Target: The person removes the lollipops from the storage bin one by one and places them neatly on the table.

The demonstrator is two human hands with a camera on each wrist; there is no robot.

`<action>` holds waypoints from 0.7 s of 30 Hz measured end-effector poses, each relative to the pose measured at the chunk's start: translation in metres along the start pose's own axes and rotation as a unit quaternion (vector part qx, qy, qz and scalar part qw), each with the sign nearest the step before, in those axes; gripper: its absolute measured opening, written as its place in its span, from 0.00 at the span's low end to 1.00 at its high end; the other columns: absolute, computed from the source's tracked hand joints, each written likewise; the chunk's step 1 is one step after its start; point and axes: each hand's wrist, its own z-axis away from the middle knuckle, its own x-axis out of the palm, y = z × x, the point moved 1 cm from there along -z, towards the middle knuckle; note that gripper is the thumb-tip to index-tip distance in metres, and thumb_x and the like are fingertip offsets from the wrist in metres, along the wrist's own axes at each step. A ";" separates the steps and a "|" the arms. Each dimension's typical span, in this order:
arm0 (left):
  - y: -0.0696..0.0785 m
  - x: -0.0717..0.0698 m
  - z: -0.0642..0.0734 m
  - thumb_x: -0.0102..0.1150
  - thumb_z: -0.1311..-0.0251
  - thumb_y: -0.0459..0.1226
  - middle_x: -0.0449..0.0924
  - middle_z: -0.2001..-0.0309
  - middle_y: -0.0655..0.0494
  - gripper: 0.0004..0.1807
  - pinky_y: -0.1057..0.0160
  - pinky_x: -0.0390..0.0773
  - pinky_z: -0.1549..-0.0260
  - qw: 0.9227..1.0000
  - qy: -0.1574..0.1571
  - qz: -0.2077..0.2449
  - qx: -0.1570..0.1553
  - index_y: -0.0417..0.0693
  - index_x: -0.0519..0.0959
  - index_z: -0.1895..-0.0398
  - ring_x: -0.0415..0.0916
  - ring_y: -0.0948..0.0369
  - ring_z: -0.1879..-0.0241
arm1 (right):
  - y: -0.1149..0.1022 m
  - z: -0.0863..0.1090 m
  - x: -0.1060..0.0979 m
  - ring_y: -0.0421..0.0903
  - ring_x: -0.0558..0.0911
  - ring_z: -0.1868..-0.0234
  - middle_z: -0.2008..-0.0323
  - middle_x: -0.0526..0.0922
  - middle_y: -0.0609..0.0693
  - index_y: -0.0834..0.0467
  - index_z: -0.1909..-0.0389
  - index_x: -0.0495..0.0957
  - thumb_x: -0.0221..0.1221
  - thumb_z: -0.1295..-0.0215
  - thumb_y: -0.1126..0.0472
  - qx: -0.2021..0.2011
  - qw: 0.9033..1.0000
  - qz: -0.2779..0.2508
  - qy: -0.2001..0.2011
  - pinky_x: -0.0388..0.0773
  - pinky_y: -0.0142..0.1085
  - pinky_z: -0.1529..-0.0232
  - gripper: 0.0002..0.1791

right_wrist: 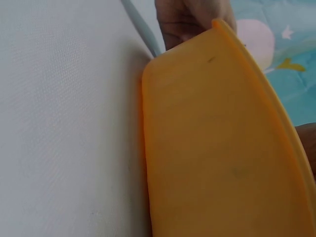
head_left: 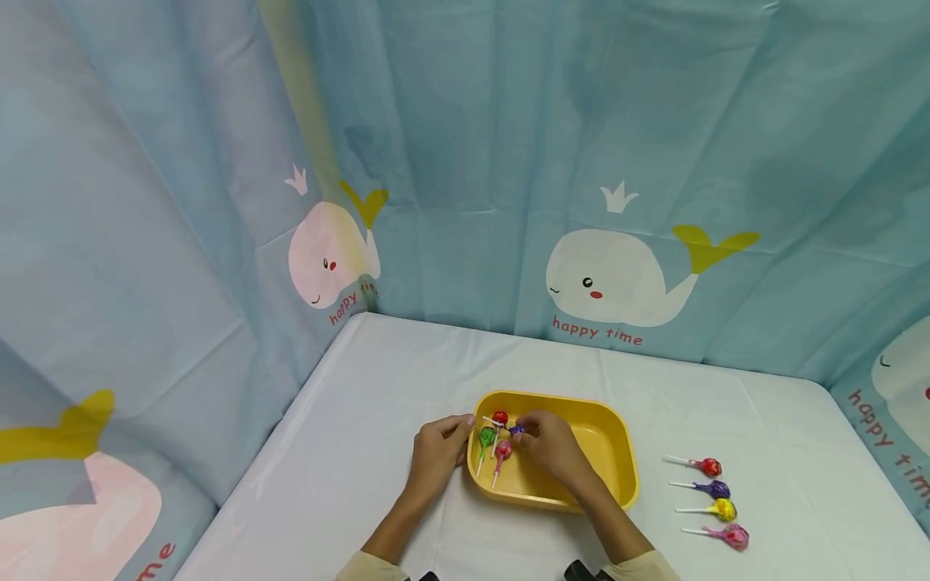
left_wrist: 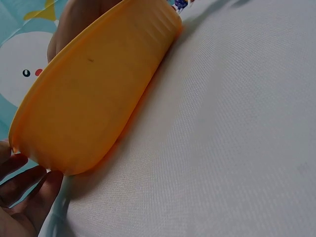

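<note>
A yellow tray (head_left: pixel 581 409) stands on the white table, with lollipops at its left end. Inside are a red lollipop (head_left: pixel 500 417), a green lollipop (head_left: pixel 487 436) and a pink lollipop (head_left: pixel 504 449). My right hand (head_left: pixel 550 445) reaches into the tray and pinches a purple lollipop (head_left: pixel 517 430), its head partly hidden by the fingers. At the tray's left end, my left hand (head_left: pixel 437 453) holds the rim, thumb at the top edge. The left wrist view shows its fingers (left_wrist: pixel 48 190) against the tray's outer wall.
Right of the tray, a column of lollipops lies on the white tablecloth (head_left: pixel 792 452): red (head_left: pixel 710 466), purple (head_left: pixel 716 489), yellow (head_left: pixel 724 509) and pink (head_left: pixel 735 536), sticks pointing left. A blue curtain (head_left: pixel 465 161) with whale prints hangs behind and along the sides.
</note>
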 end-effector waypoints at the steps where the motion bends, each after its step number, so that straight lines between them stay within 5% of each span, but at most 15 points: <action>1: 0.000 0.000 0.000 0.65 0.25 0.48 0.90 0.49 0.47 0.19 0.70 0.87 0.66 1.000 0.001 -0.001 -0.001 0.43 0.89 0.46 0.88 0.60 0.57 | 0.000 0.001 -0.001 0.48 0.83 0.59 0.59 0.89 0.54 0.65 0.56 0.87 0.70 0.33 0.69 0.001 1.000 -0.003 0.003 0.87 0.48 0.50 0.07; 13: -0.001 0.000 0.000 0.65 0.25 0.47 0.90 0.48 0.46 0.19 0.69 0.88 0.65 1.000 0.000 0.000 -0.005 0.42 0.89 0.45 0.88 0.59 0.56 | 0.005 0.021 -0.016 0.46 0.86 0.59 0.56 0.89 0.50 0.59 0.50 0.87 0.71 0.33 0.67 0.036 0.997 -0.050 0.044 0.87 0.45 0.50 0.12; 21: 0.000 0.000 0.000 0.65 0.25 0.47 0.90 0.49 0.48 0.19 0.68 0.88 0.65 1.000 0.000 0.002 -0.008 0.43 0.89 0.45 0.88 0.60 0.56 | 0.010 0.030 -0.029 0.45 0.86 0.60 0.55 0.88 0.52 0.61 0.48 0.86 0.71 0.33 0.67 0.057 0.992 -0.088 0.067 0.88 0.34 0.60 0.14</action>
